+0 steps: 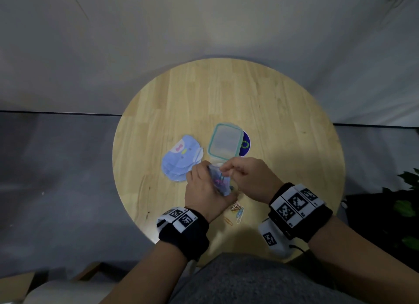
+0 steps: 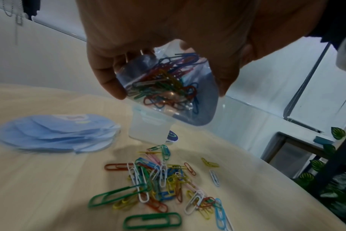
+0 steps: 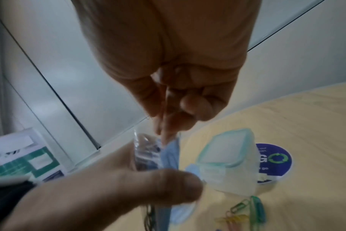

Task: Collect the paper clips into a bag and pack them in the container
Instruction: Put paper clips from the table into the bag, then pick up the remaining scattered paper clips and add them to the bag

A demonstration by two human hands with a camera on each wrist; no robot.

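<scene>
The left hand [image 1: 205, 185] grips the clip-filled bag [image 2: 168, 87] above the table — the right hand [image 1: 247, 176], at its 3 o'clock, pinches the bag's top edge, fingers curled.

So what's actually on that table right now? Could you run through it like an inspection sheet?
Surface: round wooden table, light wood.
Job's things: clear bag partly filled with coloured clips, held above the table; loose paper clips lying on the table below it; lidded container with teal rim, shut.
Clutter: stack of blue bags left of the container; purple round sticker partly under it.
Hands: left hand grips the bag; right hand pinches at its top.
Cables: thin black lead by the right wrist.
Surroundings: grey floor, white wall, green plant at right.
</scene>
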